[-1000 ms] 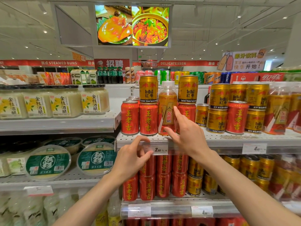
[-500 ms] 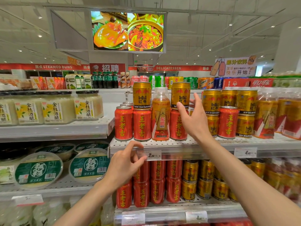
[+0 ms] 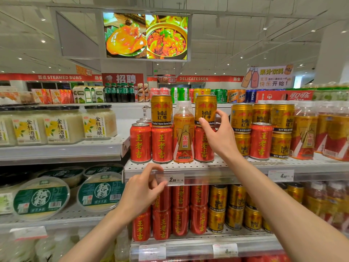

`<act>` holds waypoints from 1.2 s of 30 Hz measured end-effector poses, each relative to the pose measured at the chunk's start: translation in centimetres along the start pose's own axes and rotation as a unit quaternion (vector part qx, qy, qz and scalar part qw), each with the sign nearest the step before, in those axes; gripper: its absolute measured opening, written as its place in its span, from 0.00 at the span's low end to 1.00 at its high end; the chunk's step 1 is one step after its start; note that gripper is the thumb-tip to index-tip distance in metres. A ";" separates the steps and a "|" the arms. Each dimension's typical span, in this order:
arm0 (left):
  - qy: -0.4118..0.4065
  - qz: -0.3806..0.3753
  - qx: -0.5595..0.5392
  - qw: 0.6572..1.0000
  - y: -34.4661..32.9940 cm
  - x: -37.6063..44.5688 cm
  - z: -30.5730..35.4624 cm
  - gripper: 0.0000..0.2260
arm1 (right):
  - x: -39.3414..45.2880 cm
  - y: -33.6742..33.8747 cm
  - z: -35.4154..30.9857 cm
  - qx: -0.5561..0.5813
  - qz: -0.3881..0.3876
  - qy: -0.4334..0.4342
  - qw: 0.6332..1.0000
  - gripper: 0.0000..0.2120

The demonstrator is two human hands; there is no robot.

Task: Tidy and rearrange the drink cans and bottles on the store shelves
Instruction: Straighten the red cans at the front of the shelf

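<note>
On the perforated top shelf (image 3: 207,170) stand red cans (image 3: 140,142), and an orange drink bottle (image 3: 183,133) stands between two of them. Gold Red Bull cans are stacked on the red cans either side of the bottle: one on the left (image 3: 161,110), one on the right (image 3: 205,108). My right hand (image 3: 221,137) is raised at the right gold can, thumb across its lower front and fingers spread past its right side, partly hiding the red can (image 3: 203,152) below. My left hand (image 3: 140,193) hovers with curled fingers at the price tag (image 3: 175,179) on the shelf edge.
Right of my hand are stacked gold cans (image 3: 241,118), a lone red can (image 3: 261,140) and more orange bottles (image 3: 304,135). The shelf below holds red cans (image 3: 179,210) and gold cans (image 3: 218,201). The left bay has rice-wine jars (image 3: 62,125) and green-lidded tubs (image 3: 100,191).
My right hand rose from the base of the bottle and red can up to the right gold can. My left hand stayed by the price tag. The view moved closer.
</note>
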State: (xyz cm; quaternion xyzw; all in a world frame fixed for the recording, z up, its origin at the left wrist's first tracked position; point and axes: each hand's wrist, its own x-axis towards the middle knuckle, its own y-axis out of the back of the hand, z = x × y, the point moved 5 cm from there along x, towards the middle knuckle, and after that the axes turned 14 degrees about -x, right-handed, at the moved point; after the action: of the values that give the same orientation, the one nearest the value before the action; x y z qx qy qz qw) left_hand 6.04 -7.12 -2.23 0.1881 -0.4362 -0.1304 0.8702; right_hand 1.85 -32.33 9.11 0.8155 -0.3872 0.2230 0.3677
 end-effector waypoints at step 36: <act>0.022 0.003 -0.041 0.999 0.3 -0.9 0.4 0.15 | -7.4 0.7 3.1 -0.191 -0.097 0.019 0.977 0.35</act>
State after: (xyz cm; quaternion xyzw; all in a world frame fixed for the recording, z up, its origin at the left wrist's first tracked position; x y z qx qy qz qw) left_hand 5.23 -6.63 -2.55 0.1538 -0.4122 -0.1415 0.8868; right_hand -2.96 -31.55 2.64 0.7595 -0.3343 0.1239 0.5441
